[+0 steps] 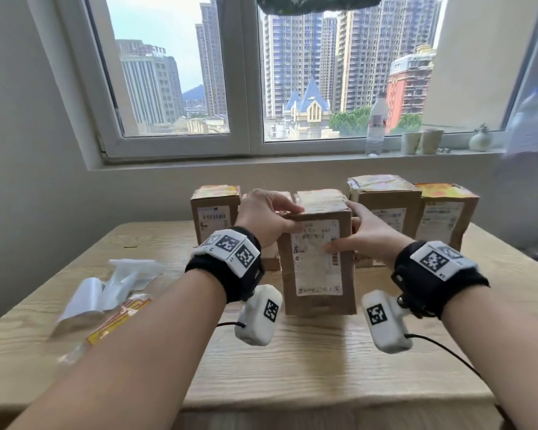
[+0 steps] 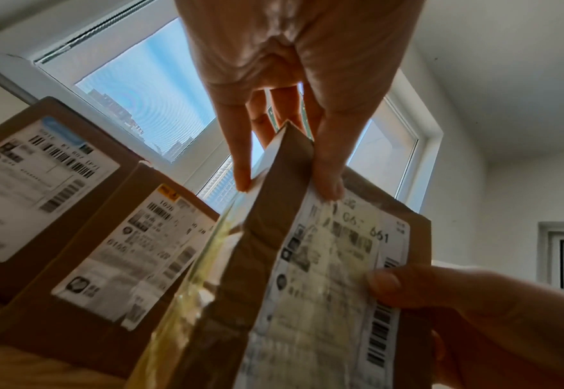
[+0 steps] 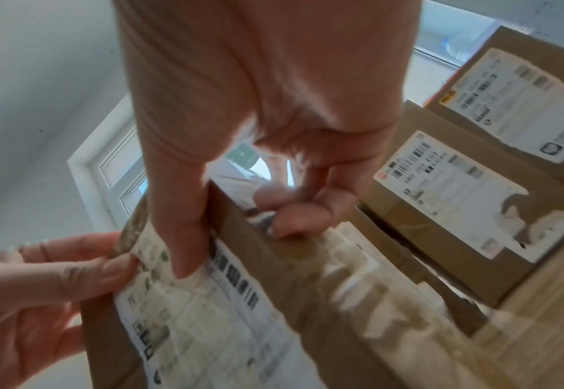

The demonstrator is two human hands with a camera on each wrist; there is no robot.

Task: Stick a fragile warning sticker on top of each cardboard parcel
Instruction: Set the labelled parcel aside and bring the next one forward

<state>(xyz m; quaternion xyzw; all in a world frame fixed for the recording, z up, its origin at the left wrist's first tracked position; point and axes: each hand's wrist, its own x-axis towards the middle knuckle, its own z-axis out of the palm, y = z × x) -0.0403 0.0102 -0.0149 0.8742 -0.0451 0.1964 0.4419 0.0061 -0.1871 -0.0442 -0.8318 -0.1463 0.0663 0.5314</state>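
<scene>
A brown cardboard parcel (image 1: pixel 319 268) with a white shipping label stands upright at the table's middle, in front of the others. My left hand (image 1: pixel 292 217) grips its top left corner, fingers over the top and thumb on the front. On the other side my right hand (image 1: pixel 342 228) holds its upper right edge, thumb pressed on the label. The left wrist view shows the left hand (image 2: pixel 284 184) pinching the parcel's (image 2: pixel 267 263) top edge. In the right wrist view the right hand (image 3: pixel 237 237) clasps the corner. The parcel's top is pale and blurred. A strip of yellow-red stickers (image 1: pixel 118 321) lies at the left.
Three parcels with yellow-red stickers on top stand behind: one left (image 1: pixel 215 218), one right (image 1: pixel 385 209), one far right (image 1: pixel 444 218). White backing papers (image 1: pixel 106 287) lie on the wooden table (image 1: pixel 292 367). A water bottle (image 1: pixel 376 125), cups (image 1: pixel 423 141) and a small vase (image 1: pixel 479 139) sit on the windowsill.
</scene>
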